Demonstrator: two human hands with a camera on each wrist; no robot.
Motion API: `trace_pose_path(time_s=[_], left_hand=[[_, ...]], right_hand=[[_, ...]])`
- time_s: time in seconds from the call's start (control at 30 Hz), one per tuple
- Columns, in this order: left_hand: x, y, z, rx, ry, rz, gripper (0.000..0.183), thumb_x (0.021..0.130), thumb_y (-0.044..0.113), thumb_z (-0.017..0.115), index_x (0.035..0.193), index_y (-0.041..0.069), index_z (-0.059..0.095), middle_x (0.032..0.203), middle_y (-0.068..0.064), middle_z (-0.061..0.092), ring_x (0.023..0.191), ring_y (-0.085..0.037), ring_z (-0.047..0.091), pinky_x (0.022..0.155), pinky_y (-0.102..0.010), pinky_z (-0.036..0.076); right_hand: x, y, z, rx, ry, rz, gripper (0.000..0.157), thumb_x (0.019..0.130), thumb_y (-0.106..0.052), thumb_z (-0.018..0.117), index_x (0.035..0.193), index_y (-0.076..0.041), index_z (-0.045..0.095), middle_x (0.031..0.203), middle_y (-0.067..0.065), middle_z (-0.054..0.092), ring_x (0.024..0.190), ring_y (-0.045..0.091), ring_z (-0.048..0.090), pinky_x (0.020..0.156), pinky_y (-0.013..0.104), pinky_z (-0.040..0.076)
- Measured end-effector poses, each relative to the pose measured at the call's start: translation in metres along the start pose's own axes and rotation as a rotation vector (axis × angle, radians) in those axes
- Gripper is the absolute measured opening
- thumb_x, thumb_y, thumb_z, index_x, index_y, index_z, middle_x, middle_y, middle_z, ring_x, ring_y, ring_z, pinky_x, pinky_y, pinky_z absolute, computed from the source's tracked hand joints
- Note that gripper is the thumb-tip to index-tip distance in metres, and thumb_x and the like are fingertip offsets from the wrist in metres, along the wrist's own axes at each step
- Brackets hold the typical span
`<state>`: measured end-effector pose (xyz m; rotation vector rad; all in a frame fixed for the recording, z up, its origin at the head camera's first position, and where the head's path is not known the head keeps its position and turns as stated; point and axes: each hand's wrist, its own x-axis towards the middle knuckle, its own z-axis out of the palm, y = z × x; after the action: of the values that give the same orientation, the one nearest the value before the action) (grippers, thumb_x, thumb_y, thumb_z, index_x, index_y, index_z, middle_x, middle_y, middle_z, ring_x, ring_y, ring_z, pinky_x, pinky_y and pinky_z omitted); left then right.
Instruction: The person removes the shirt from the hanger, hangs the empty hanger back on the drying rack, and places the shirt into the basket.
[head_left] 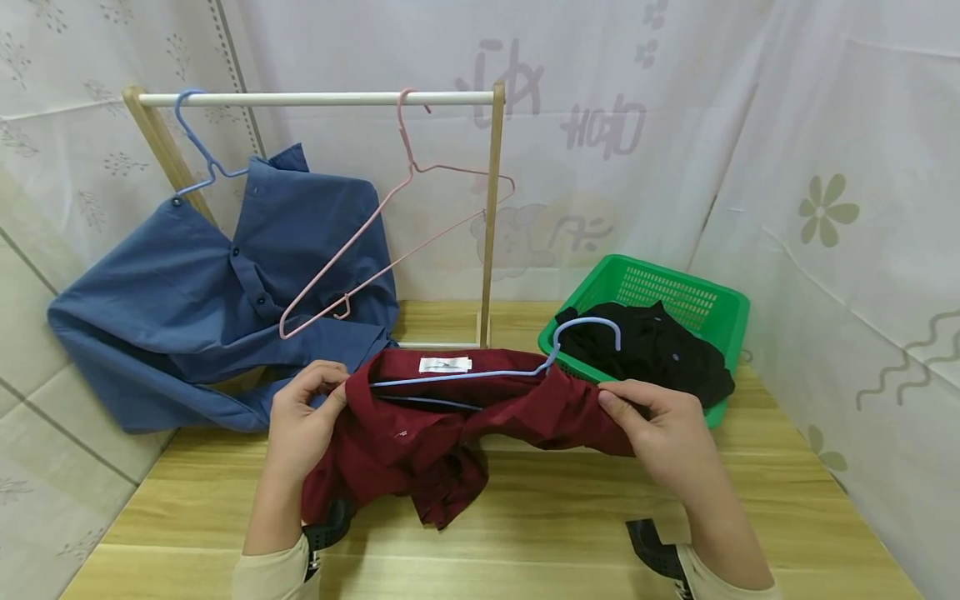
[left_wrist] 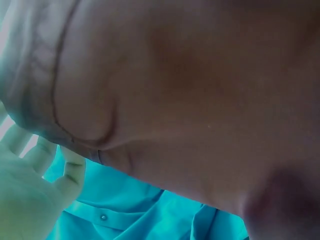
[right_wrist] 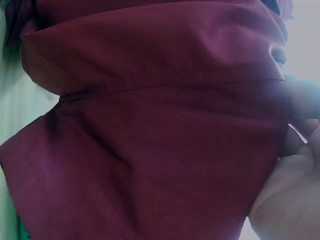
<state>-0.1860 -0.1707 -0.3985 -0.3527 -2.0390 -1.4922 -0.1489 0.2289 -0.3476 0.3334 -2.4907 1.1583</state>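
Observation:
A dark red shirt is held up over the table, a white label showing inside its neck. Through the neck opening runs a light blue hanger, its hook sticking up and to the right; the hanger's ends are hidden in the cloth. My left hand pinches the shirt at its left side, thumb on top. On the other side, my right hand pinches the shoulder cloth between thumb and fingers. In the right wrist view, the shirt spreads across most of the picture beside the fingertips.
A rack stands behind, with a blue shirt on a blue hanger and a bare pink hanger. At the back right, a green basket holds black clothing. The wooden table lies below.

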Motion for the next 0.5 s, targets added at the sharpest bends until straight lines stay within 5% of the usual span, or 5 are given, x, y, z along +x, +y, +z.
trace_pose_path(time_s=[0.3, 0.5], left_hand=[[-0.0017, -0.0021, -0.0011, 0.0, 0.043, -0.053, 0.009, 0.087, -0.003, 0.069, 0.084, 0.005, 0.071, 0.089, -0.01, 0.067, 0.084, -0.008, 0.057, 0.071, -0.017, 0.043], [-0.0025, -0.0012, 0.0002, 0.033, 0.028, -0.189, 0.007, 0.09, 0.0, 0.067, 0.086, 0.006, 0.071, 0.087, -0.004, 0.068, 0.076, -0.01, 0.057, 0.066, -0.019, 0.046]], right_hand=[[-0.0014, 0.0028, -0.0037, 0.082, 0.014, 0.073, 0.014, 0.092, -0.017, 0.069, 0.103, -0.013, 0.077, 0.087, -0.019, 0.07, 0.079, -0.001, 0.061, 0.068, 0.014, 0.05], [-0.0023, 0.0039, -0.0022, 0.109, 0.011, 0.106, 0.016, 0.093, -0.019, 0.068, 0.104, -0.011, 0.076, 0.088, -0.02, 0.07, 0.082, -0.002, 0.061, 0.07, 0.013, 0.05]])
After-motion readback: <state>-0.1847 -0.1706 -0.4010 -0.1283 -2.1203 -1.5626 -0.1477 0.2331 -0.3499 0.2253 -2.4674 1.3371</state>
